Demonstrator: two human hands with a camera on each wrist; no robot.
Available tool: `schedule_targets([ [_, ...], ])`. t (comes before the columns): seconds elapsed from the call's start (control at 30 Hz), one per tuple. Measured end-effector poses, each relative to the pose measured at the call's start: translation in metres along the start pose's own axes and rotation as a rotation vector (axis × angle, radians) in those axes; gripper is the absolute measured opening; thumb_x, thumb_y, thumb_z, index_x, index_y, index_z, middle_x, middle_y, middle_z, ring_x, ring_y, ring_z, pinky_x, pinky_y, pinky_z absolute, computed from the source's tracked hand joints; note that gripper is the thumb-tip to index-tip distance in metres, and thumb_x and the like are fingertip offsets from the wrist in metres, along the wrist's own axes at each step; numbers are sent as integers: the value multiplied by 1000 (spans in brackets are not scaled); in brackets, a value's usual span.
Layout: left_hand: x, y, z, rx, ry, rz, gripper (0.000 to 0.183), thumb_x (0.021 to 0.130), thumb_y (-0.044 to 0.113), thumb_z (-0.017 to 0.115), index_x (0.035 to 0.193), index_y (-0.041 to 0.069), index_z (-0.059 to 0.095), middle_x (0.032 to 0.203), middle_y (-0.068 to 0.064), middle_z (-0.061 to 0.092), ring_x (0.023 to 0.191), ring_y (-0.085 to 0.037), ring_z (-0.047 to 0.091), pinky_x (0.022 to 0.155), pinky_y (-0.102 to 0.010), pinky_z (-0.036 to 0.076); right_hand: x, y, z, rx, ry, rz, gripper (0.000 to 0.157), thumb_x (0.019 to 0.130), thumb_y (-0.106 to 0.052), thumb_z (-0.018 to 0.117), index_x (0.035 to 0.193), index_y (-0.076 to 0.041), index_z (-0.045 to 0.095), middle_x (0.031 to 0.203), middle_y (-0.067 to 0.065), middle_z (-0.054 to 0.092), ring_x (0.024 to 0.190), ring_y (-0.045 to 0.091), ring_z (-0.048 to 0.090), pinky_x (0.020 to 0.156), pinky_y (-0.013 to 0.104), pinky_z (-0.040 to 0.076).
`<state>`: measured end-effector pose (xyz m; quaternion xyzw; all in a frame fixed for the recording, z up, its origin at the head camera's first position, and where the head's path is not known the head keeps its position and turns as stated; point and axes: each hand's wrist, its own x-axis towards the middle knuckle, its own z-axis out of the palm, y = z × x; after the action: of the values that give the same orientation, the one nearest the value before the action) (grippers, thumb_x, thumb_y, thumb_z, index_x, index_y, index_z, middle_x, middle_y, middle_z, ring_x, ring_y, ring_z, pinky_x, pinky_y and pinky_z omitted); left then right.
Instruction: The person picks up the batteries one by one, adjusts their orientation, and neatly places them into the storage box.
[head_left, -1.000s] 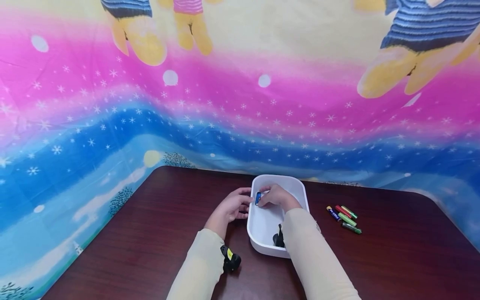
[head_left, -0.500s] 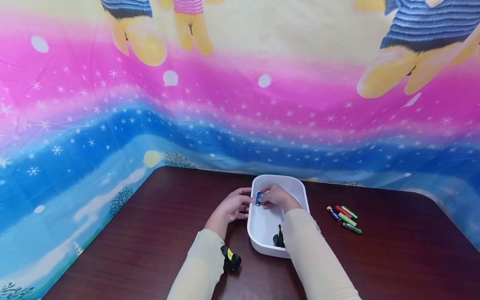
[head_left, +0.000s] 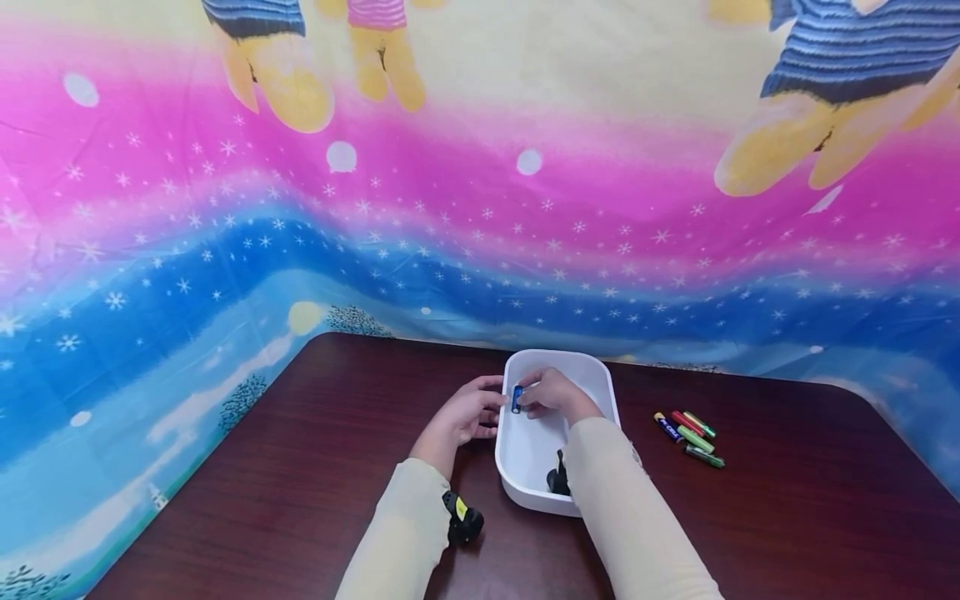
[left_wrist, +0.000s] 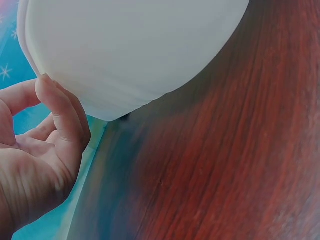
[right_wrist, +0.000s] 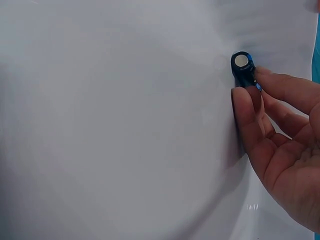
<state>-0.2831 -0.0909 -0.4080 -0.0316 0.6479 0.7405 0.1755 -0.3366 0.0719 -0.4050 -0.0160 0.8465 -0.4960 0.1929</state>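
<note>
In the head view, a white rectangular plastic box (head_left: 536, 502) stands on the table. My right hand (head_left: 555, 393) is inside it near the far left corner. In the right wrist view, the right thumb and fingers (right_wrist: 285, 92) pinch a small blue battery (right_wrist: 244, 67); its flat silver end shows. The battery (head_left: 517, 398) is close beside the box's left wall. My left hand (head_left: 472, 410) is outside that wall, its relaxed fingers bent and touching the box near the rim. In the left wrist view, a fingertip (left_wrist: 45, 82) meets the box wall (left_wrist: 130, 55).
To the right of the box, several batteries lie in a loose group: a dark blue one (head_left: 667, 427), a red one (head_left: 686, 422) and green ones, among them a light green one (head_left: 696, 439). The brown wooden table (head_left: 337, 417) meets a printed cloth backdrop (head_left: 450, 208) behind.
The right fingers have shifted slightly about the blue battery, which shows more of its side now than one second ago. The left hand and the box have stayed where they were.
</note>
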Motion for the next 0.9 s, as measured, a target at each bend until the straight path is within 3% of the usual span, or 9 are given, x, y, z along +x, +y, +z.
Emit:
schedule_targets([
  [0.37,-2,2,1,4,3,4,46,87,8,56,132,11,45,85,-12,58,62,-15,53,50,-27,50,-7,-4,-5,-55,-3,16,32,84,-6,65,114,4,57,70,10,61,54,14,54,54,26,48],
  [0.67,-3,2,1,20,8,12,46,88,8,56,133,10,45,94,-17,58,65,-16,54,50,-26,50,-12,-16,-12,-54,-28,40,34,85,-2,62,117,8,56,84,17,65,60,17,59,60,29,52],
  [0.9,-3,2,0,23,21,-1,47,88,9,56,133,11,45,106,-23,57,64,-16,54,51,-27,50,-22,-41,-31,-100,-52,17,35,88,-4,60,120,8,54,101,21,62,75,20,61,68,32,54],
])
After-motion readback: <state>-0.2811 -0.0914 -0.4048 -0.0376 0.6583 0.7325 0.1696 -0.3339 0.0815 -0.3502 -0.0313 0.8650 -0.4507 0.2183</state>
